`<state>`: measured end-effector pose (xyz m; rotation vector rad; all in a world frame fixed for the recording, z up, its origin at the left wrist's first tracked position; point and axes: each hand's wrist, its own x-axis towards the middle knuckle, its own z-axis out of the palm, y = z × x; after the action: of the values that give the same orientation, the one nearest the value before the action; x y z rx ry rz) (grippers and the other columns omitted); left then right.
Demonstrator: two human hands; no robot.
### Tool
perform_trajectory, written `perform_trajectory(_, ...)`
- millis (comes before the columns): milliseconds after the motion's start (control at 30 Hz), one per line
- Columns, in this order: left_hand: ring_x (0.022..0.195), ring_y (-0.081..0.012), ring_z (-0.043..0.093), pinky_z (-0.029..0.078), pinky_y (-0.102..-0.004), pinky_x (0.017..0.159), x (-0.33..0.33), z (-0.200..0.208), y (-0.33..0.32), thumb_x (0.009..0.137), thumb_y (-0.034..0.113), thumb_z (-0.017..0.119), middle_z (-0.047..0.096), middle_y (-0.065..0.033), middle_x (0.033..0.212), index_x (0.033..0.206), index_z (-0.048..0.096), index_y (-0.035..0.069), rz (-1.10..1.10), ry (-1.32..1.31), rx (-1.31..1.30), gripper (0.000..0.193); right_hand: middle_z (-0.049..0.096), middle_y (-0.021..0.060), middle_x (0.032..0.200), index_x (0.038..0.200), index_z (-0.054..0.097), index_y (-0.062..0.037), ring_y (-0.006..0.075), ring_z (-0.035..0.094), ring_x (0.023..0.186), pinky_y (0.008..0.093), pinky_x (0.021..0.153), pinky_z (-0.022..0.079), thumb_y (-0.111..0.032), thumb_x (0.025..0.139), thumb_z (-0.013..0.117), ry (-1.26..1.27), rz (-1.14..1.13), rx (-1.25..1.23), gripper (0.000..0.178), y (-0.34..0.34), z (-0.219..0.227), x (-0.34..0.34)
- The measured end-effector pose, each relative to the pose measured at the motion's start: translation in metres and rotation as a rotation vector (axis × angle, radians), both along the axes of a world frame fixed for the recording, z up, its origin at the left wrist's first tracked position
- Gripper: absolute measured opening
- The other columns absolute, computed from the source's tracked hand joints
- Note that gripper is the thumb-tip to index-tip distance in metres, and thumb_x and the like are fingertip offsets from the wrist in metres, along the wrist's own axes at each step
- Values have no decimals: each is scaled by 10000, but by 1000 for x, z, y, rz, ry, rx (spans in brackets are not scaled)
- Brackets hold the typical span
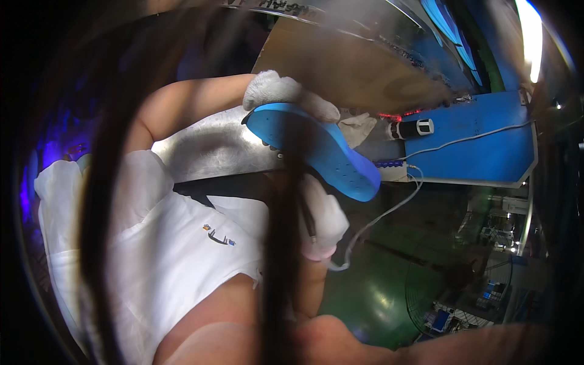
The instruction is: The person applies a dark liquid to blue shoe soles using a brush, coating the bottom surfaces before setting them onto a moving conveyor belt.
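Observation:
A blue foam shoe sole [340, 158], with small dots over its face, is tilted in front of me. My left hand [274, 90], in a white knit glove, grips its upper edge with the fingers bent over it. Close below the sole is my right hand [328, 214], also white-gloved, with a pinkish cuff. Its fingers are curled, and a thin dark stick-like piece [311, 226] shows along it; what it holds is not clear. A blurred dark strip hides the middle of the sole and part of the right hand.
Behind the sole are a shiny metal surface [213, 149] and a brown board [347, 64]. A pale crumpled cloth or glove [358, 129] lies beside a black-and-white cylinder [410, 129]. A white cable [389, 210] loops down from the blue panel [474, 146]. A fan [459, 277] stands lower right.

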<state>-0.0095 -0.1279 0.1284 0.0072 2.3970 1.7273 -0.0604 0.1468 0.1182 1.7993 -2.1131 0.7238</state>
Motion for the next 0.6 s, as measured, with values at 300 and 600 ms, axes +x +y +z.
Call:
perform_trajectory(300,1137,-245,660,509,-367,1001,-8,-59,-35,984,263,609,684,-93,1263,1339,653,230,-78,542,61,359,749,128,1065,1043,754,-75,215,620,625,292,571,516,-66,772,775,-35,49,-66,272,11,16,7)
perform_trajectory(600,1119,-303,651,517,-399,976,-2,-53,-57,894,300,732,652,-151,1251,1340,612,140,17,187,412,489,746,146,1064,1040,747,-63,227,641,647,295,576,518,-62,761,810,-60,56,-158,286,22,11,-7)
